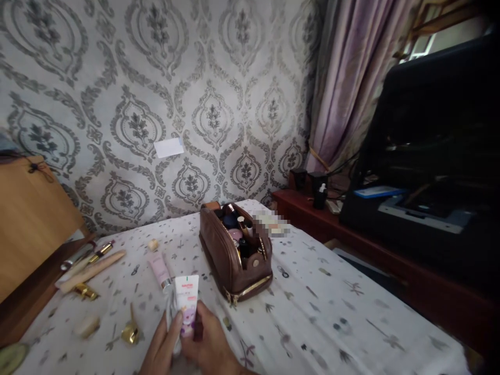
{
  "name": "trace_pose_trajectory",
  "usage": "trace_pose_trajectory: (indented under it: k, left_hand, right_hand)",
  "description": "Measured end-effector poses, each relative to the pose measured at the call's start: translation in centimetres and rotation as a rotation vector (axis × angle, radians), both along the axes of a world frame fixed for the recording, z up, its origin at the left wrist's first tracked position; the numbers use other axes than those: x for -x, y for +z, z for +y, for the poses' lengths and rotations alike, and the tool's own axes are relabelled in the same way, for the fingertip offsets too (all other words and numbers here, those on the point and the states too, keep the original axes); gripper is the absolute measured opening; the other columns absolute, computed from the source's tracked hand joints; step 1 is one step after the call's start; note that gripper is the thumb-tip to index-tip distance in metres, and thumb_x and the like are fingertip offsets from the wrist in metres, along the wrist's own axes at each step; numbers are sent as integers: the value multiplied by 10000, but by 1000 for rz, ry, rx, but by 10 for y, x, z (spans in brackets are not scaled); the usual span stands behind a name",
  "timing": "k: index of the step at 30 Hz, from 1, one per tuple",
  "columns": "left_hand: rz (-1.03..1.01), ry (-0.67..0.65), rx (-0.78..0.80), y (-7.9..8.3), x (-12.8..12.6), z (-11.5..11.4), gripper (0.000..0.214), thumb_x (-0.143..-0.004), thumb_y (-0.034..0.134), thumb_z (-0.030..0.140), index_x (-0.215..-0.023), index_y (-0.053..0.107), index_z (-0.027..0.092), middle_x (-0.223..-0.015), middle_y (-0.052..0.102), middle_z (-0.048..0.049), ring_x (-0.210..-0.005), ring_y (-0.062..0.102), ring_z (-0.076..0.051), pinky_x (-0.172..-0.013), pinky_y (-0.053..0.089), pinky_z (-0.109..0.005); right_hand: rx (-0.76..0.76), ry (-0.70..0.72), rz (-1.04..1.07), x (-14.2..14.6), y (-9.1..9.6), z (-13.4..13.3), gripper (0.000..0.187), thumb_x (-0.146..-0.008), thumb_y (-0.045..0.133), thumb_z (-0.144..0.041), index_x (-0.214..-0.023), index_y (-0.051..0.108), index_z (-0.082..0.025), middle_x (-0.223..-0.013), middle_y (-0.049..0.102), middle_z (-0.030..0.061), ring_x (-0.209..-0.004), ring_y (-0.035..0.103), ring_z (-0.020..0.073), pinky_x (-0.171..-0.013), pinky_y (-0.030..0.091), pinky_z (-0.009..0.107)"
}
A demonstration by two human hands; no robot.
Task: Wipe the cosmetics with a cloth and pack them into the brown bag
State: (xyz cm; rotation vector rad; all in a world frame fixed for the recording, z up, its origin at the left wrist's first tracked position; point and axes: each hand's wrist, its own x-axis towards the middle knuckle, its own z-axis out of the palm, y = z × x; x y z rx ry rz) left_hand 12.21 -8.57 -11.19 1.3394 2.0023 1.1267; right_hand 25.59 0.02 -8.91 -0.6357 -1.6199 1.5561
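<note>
Near the front edge of the view, a white squeeze tube [186,291] with red lettering and a purple picture stands upright between my hands. My left hand [161,344] grips its left side, thumb across the front. Closed around the tube's lower right side is my right hand [213,344]. A greyish-white item [171,308] shows beside the tube at my left fingers; I cannot make out its kind. Just beyond lies a pink tube [158,268] with a silver cap. To the right, a brown toiletry bag [216,255] stands unzipped, filled with cosmetics.
On the patterned white cloth [312,312] at left lie a gold-coloured item [130,330], a beige block [88,326], a gold-capped tube [84,291] and several slim cosmetics. A dark screen [422,156] stands on a red-brown desk [300,208] at right. A wooden panel [39,208] borders the left.
</note>
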Motion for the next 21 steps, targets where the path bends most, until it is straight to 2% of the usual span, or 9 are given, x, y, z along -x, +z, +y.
trace_pose_trajectory:
  k: [2, 4, 5, 7, 10, 14, 18, 21]
  left_hand:
    - [-121, 77, 63, 20, -8, 7, 584, -751, 566, 605, -1130, 684, 177, -1444, 541, -116, -1427, 350, -360, -1214, 187, -478]
    - [-199, 121, -8, 41, -19, 14, 571, -823, 500, 608, -1170, 641, 177, -1379, 593, -111, -1403, 393, -325, -1200, 229, -461]
    - [-229, 120, -56, 51, -24, 17, 548, -845, 489, 594, -1172, 627, 176, -1315, 633, -109, -1362, 446, -309, -1181, 271, -449]
    - [-245, 34, -119, 63, -29, 21, 487, -884, 472, 546, -1145, 611, 159, -1188, 686, -116, -1195, 579, -290, -1088, 392, -431]
    - [-184, -4, -182, 67, -27, 21, 397, -930, 434, 495, -1028, 606, 151, -1025, 702, -101, -989, 632, -251, -944, 471, -389]
    - [-53, 10, -204, 65, -20, 16, 360, -948, 418, 477, -850, 570, 167, -822, 646, -51, -816, 597, -206, -794, 470, -332]
    - [37, -3, -233, 68, -17, 14, 384, -953, 391, 470, -727, 523, 188, -705, 580, -19, -685, 540, -173, -665, 423, -296]
    - [135, 30, -268, 73, -15, 12, 433, -959, 370, 461, -628, 478, 201, -660, 524, -6, -654, 516, -160, -655, 412, -293]
  right_hand:
    - [34, 29, 5, -2, 4, 0, 178, -713, 587, -205, -890, 574, -186, -777, 644, 6, -682, 591, 152, -646, 496, 257]
    - [37, 40, -18, -5, 7, 0, 210, -705, 589, -218, -911, 589, -179, -792, 648, 11, -700, 592, 159, -678, 504, 276]
    - [36, 35, -43, -6, 8, 1, 230, -691, 598, -230, -915, 594, -173, -784, 643, 10, -686, 583, 159, -669, 500, 279]
    - [28, 49, -99, -8, 11, 2, 262, -682, 612, -253, -929, 604, -165, -756, 628, 3, -651, 556, 153, -623, 481, 270]
    - [-11, 77, -157, -12, 18, 3, 270, -722, 634, -321, -941, 606, -167, -713, 604, -10, -622, 529, 147, -574, 447, 253]
    - [-29, 122, -180, -17, 27, 2, 365, -790, 630, -473, -998, 595, -175, -699, 600, -3, -605, 539, 160, -523, 425, 252]
    - [37, 97, -173, -15, 28, 1, 471, -770, 657, -512, -1090, 521, -194, -790, 661, 30, -618, 601, 179, -514, 461, 269]
    - [78, 122, -179, -10, 29, 1, 503, -720, 699, -492, -1067, 481, -201, -780, 673, 31, -607, 616, 182, -508, 473, 276]
